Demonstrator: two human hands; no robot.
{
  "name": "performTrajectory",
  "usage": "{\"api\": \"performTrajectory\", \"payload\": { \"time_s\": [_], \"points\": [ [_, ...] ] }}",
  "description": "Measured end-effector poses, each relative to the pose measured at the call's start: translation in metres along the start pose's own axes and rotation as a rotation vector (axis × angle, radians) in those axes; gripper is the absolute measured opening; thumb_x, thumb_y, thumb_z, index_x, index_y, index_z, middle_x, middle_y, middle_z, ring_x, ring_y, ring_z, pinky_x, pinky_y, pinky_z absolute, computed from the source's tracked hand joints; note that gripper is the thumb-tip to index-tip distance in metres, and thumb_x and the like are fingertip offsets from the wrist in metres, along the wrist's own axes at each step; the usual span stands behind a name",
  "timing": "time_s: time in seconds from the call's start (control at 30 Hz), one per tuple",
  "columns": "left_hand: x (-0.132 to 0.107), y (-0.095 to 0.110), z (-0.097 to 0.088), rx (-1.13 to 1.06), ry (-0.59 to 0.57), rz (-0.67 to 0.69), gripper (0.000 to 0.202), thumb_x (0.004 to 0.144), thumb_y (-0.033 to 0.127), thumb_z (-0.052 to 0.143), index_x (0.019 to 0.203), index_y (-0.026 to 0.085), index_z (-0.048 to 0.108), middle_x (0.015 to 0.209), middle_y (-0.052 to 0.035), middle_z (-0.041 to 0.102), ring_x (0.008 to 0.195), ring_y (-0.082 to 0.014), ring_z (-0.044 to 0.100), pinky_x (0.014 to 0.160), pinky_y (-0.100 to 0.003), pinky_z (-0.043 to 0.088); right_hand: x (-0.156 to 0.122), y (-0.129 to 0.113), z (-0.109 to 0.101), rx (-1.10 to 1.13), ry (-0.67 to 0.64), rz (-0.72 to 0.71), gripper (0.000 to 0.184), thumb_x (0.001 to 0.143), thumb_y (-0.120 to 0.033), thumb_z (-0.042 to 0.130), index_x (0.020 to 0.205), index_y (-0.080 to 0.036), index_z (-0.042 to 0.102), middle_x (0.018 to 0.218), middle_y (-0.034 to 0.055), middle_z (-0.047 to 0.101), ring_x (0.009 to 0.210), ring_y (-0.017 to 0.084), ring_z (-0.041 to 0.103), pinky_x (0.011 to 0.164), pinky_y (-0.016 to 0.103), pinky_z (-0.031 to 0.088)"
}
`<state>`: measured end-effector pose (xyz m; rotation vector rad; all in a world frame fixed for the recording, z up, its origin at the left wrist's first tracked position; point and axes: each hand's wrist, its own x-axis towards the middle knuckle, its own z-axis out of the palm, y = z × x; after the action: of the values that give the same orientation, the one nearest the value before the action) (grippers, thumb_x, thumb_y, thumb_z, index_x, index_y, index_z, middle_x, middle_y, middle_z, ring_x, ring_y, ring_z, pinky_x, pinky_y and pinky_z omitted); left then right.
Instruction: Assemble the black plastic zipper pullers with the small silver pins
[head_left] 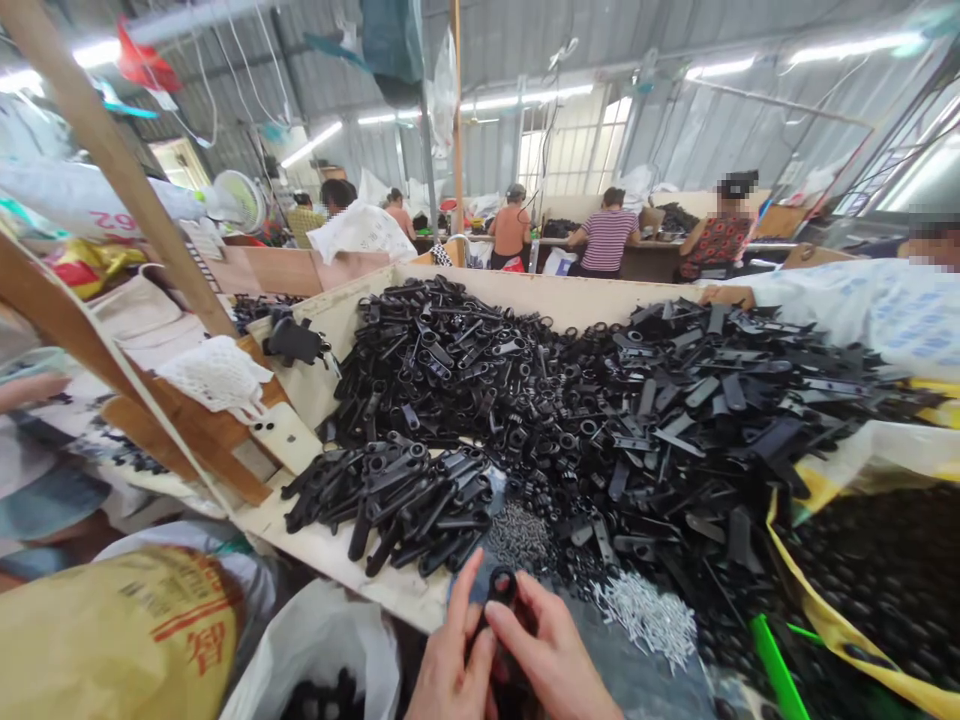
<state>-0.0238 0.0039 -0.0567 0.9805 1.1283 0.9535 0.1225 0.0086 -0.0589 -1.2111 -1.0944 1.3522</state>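
Observation:
Close in front of me, my left hand and my right hand meet around one black plastic part with a ring-shaped end. The ring points up and away from me; my fingers and thumbs cover much of the rest. My left index finger sticks out straight, while the left thumb presses against the part. Just beyond my hands lies a heap of small grey metal pieces. To the right is a pile of silvery screws or pins. Left of these, long black ring-ended parts are stacked.
Large mounds of black plastic parts fill the walled bench. A phone leans at the left wall. A white-lined sack stands front left; an open bag of black pieces is at right. Several people work at the far benches.

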Motion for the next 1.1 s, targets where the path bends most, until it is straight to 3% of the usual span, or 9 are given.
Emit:
{"api": "performTrajectory", "payload": {
  "time_s": [0.17,0.37,0.47,0.57,0.77,0.87,0.97,1.03,1.1],
  "points": [
    [0.033,0.014,-0.024,0.581,0.229,0.532,0.04,0.098,0.03,0.053,0.137,0.029,0.064,0.133,-0.006,0.072,0.116,-0.0251,0.071,0.098,-0.034,0.055,0.048,-0.038,0.013,-0.189,-0.04,-0.142,0.023,0.081,-0.039,0.073,0.084,-0.016,0.071,0.071,-0.0024,0.061,0.063,0.013,0.048,0.058,0.023,0.039],
    [0.078,0.058,-0.051,1.228,0.386,0.969,0.047,0.097,0.007,0.043,0.138,0.019,0.062,0.127,-0.0081,0.075,0.111,-0.0211,0.071,0.095,-0.031,0.054,0.137,-0.081,-0.008,-0.467,0.152,-0.205,0.026,0.089,-0.036,0.066,0.107,-0.018,0.074,0.083,0.0008,0.071,0.072,0.016,0.063,0.068,0.026,0.05],
    [0.088,0.066,-0.052,1.478,0.389,0.966,0.058,0.088,-0.006,0.038,0.132,0.018,0.067,0.132,-0.0067,0.073,0.111,-0.0213,0.07,0.09,-0.031,0.055,0.187,-0.099,-0.031,-0.603,0.309,-0.159,0.021,0.098,-0.033,0.06,0.103,-0.017,0.072,0.088,0.0041,0.072,0.085,0.021,0.067,0.082,0.034,0.054],
    [0.091,0.064,-0.051,1.604,0.349,0.957,0.065,0.082,-0.01,0.04,0.131,0.021,0.069,0.137,-0.003,0.07,0.115,-0.0212,0.067,0.087,-0.032,0.053,0.225,-0.107,-0.041,-0.713,0.339,-0.088,0.025,0.1,-0.034,0.065,0.117,-0.017,0.067,0.116,0.0075,0.069,0.099,0.022,0.068,0.088,0.042,0.057],
    [0.09,0.062,-0.058,1.641,0.278,0.933,0.061,0.084,-0.006,0.047,0.129,0.028,0.071,0.135,-0.0019,0.072,0.119,-0.0273,0.063,0.09,-0.043,0.043,0.253,-0.098,-0.038,-0.754,0.36,-0.082,0.032,0.1,-0.034,0.065,0.128,-0.018,0.062,0.128,0.0092,0.064,0.106,0.024,0.067,0.089,0.045,0.058],
    [0.089,0.066,-0.056,1.579,0.284,0.922,0.057,0.085,-0.004,0.047,0.124,0.029,0.074,0.137,-0.0041,0.07,0.12,-0.0333,0.061,0.093,-0.05,0.038,0.241,-0.089,-0.048,-0.725,0.394,-0.161,0.029,0.1,-0.035,0.065,0.124,-0.017,0.064,0.122,0.008,0.067,0.099,0.022,0.069,0.085,0.042,0.059],
    [0.088,0.073,-0.039,1.269,0.217,0.848,0.046,0.091,0.004,0.046,0.117,0.026,0.077,0.134,-0.0085,0.072,0.118,-0.0337,0.061,0.097,-0.051,0.039,0.207,-0.078,-0.06,-0.701,0.439,-0.297,0.025,0.103,-0.035,0.057,0.109,-0.014,0.068,0.096,0.0054,0.074,0.08,0.018,0.071,0.076,0.034,0.058],
    [0.089,0.08,-0.019,0.905,0.115,0.66,0.035,0.096,0.018,0.049,0.119,0.023,0.074,0.12,-0.0123,0.076,0.106,-0.0306,0.066,0.094,-0.046,0.046,0.176,-0.071,-0.064,-0.71,0.442,-0.411,0.029,0.103,-0.037,0.052,0.102,-0.015,0.071,0.084,0.0051,0.075,0.072,0.018,0.07,0.07,0.029,0.056],
    [0.091,0.087,0.006,0.494,0.012,0.275,0.036,0.095,0.037,0.056,0.125,0.021,0.068,0.103,-0.012,0.079,0.085,-0.0268,0.07,0.079,-0.041,0.053,0.141,-0.066,-0.065,-0.746,0.381,-0.527,0.028,0.1,-0.038,0.053,0.099,-0.017,0.072,0.084,0.006,0.076,0.071,0.018,0.069,0.068,0.028,0.054]
  ]
}}
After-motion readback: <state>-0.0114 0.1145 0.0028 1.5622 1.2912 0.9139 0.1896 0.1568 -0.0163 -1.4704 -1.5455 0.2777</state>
